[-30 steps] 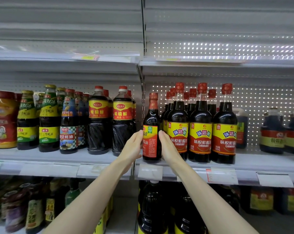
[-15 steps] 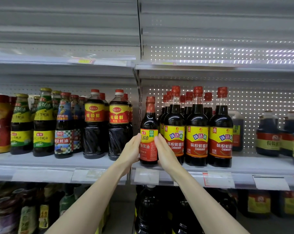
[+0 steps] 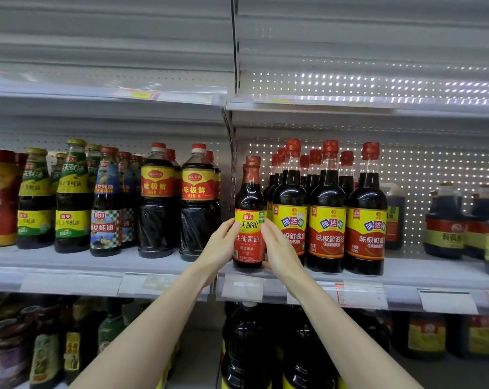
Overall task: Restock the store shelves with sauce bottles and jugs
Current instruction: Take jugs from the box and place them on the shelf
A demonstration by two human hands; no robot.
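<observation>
A dark soy sauce bottle point(image 3: 249, 220) with a red cap and a red and yellow label stands upright at the front of the middle shelf point(image 3: 422, 272), just right of the shelf divider. My left hand point(image 3: 222, 245) holds its left side and my right hand point(image 3: 279, 248) holds its right side, fingers curled round the label. Another bottle of the same kind peeks out directly behind it. Rows of taller dark bottles with yellow and red labels point(image 3: 327, 217) stand right beside it.
Left of the divider stand large sauce bottles point(image 3: 156, 203) and oyster sauce bottles point(image 3: 73, 197). Dark jugs point(image 3: 445, 223) sit at the far right. The upper shelf point(image 3: 349, 103) carries nothing visible. More bottles point(image 3: 246, 349) fill the lower shelf.
The bottle's label has turned to face forward between my hands. The bottle stays at the same spot on the shelf; the view has shifted slightly.
</observation>
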